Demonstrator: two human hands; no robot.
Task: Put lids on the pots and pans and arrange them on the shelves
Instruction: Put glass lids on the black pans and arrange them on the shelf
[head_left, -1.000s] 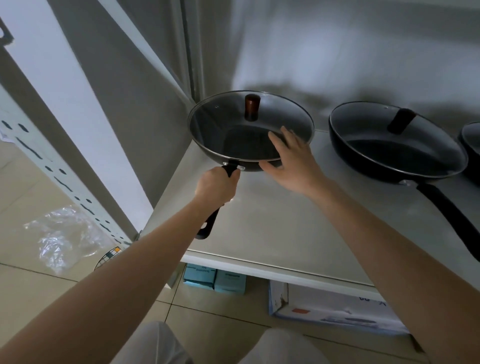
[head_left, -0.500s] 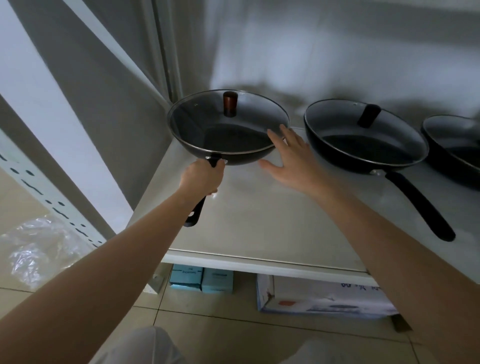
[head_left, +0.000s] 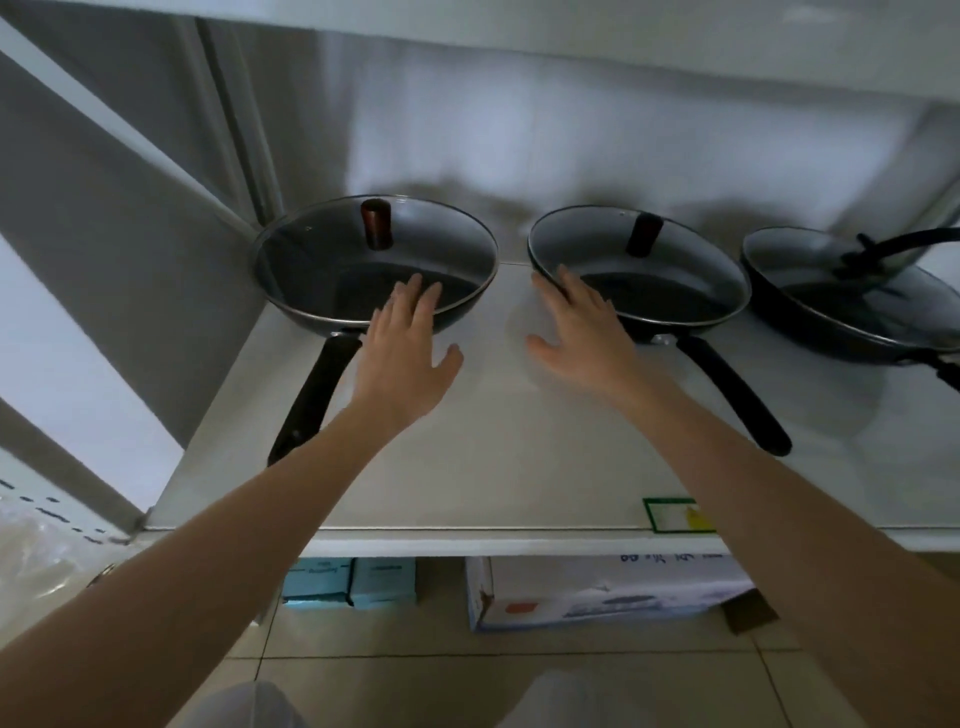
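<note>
Three black pans with glass lids stand in a row on the white shelf (head_left: 519, 457). The left pan (head_left: 332, 270) has a brown lid knob and its handle points toward me. My left hand (head_left: 408, 348) hovers open at its near rim, holding nothing. The middle pan (head_left: 670, 275) carries a dark-knobbed lid, and my right hand (head_left: 582, 332) is open with its fingertips at that pan's left rim. The right pan (head_left: 841, 301) has a lid with a black loop handle and is partly cut off by the frame edge.
A green-bordered label (head_left: 675, 514) sits at the shelf's front edge. Under the shelf, on the tiled floor, lie two blue boxes (head_left: 348, 582) and a white carton (head_left: 597, 592). Another shelf board runs overhead. A perforated upright and crumpled plastic are at the far left.
My left hand has let go of the left pan's handle, and the pan now rests on the shelf. My right hand moved from that pan across to the middle pan's rim.
</note>
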